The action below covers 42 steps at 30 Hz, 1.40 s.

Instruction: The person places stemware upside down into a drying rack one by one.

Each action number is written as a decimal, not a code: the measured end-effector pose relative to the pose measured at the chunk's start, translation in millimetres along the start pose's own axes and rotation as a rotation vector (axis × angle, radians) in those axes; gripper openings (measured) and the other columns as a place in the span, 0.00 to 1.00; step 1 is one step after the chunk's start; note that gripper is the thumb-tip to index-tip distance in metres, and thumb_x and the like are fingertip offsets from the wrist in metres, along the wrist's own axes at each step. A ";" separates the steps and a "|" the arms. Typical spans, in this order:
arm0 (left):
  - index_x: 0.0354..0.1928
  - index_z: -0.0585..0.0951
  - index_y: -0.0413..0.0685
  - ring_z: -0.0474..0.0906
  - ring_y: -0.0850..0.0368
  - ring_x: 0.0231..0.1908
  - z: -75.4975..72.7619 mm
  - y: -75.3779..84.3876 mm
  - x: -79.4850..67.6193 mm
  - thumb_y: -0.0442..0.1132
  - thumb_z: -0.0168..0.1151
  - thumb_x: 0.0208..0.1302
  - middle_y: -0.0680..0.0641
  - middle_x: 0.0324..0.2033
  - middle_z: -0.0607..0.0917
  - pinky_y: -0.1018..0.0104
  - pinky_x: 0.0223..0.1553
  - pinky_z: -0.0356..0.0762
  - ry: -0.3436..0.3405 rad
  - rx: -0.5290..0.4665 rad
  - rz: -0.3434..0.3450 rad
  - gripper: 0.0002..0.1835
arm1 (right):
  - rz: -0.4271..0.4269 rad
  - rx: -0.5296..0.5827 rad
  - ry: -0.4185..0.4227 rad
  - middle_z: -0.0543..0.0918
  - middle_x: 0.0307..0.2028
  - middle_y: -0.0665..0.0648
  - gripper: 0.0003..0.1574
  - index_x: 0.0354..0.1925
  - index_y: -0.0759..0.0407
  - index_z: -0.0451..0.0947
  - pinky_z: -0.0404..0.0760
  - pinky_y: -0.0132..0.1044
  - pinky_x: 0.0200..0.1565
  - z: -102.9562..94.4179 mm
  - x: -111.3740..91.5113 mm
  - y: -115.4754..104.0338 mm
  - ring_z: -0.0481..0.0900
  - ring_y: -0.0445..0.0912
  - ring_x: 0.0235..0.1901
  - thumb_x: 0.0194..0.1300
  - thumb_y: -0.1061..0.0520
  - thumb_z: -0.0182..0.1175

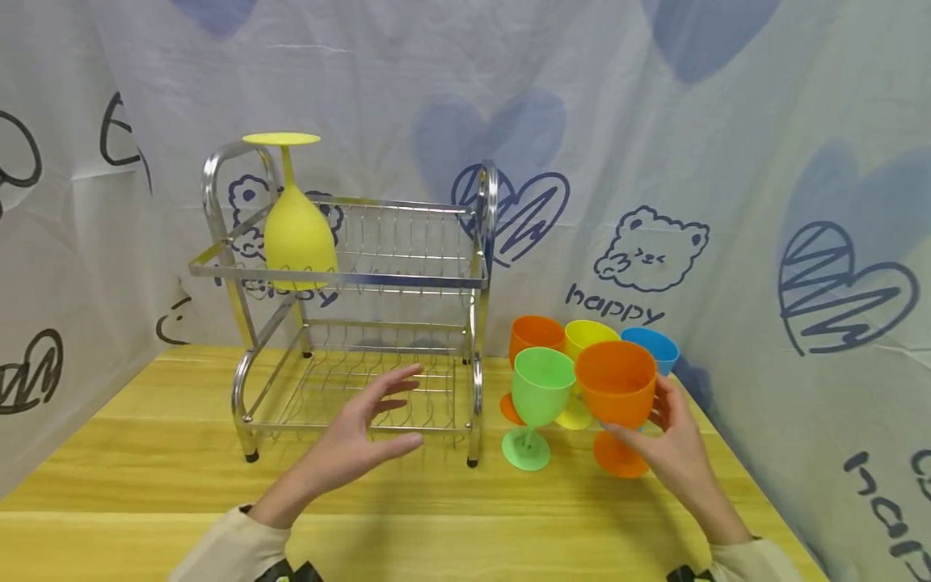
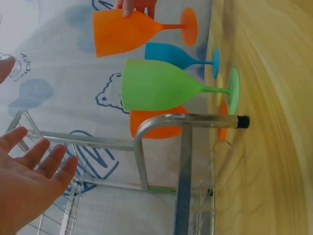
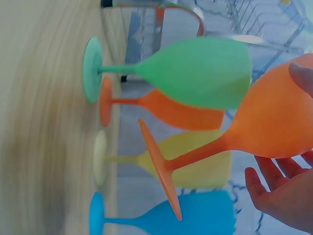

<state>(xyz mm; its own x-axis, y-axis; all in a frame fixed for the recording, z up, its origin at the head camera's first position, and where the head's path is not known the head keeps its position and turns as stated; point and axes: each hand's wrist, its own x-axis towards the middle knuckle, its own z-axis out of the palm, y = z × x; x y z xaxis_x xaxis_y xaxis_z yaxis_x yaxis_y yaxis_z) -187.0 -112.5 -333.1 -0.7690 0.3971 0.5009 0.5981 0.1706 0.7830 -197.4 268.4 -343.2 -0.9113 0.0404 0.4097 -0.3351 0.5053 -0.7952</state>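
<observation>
My right hand (image 1: pixel 676 461) grips the bowl of an orange plastic goblet (image 1: pixel 614 396), thumb on the near side and fingers around the far side. In the right wrist view its foot (image 3: pixel 160 169) hangs tilted, clear of the wooden table. A green goblet (image 1: pixel 541 392) stands upright just left of it. Behind are another orange goblet (image 1: pixel 534 333), a yellow goblet (image 1: pixel 591 333) and a blue goblet (image 1: pixel 655 347), partly covered by the front ones. My left hand (image 1: pixel 349 440) is held in the air before the dish rack (image 1: pixel 407 281), fingers spread, holding nothing.
On the two-tier metal rack's upper level, a large yellow goblet (image 1: pixel 298 234) sits upside down at the left end. The lower tier (image 1: pixel 429 396) has wire slots. A printed curtain (image 1: pixel 655 145) closes off the back and sides of the wooden table (image 1: pixel 436 541).
</observation>
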 end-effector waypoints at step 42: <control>0.68 0.65 0.39 0.66 0.46 0.62 70.5 9.1 47.3 0.37 0.80 0.44 0.41 0.67 0.66 0.53 0.58 0.73 -0.142 0.180 0.201 0.47 | -0.693 -0.378 -0.172 0.75 0.53 0.62 0.57 0.63 0.63 0.71 0.83 0.49 0.44 41.9 -10.4 -43.9 0.75 0.55 0.50 0.32 0.59 0.84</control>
<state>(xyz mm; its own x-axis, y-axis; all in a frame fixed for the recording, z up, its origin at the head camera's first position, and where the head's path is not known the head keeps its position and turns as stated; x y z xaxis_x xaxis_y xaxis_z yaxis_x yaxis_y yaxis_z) -202.0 -28.6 -328.3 -0.5999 0.5591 0.5723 0.7750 0.2283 0.5893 -183.2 209.7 -331.3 -0.5603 -0.5067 0.6552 -0.7622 0.6251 -0.1684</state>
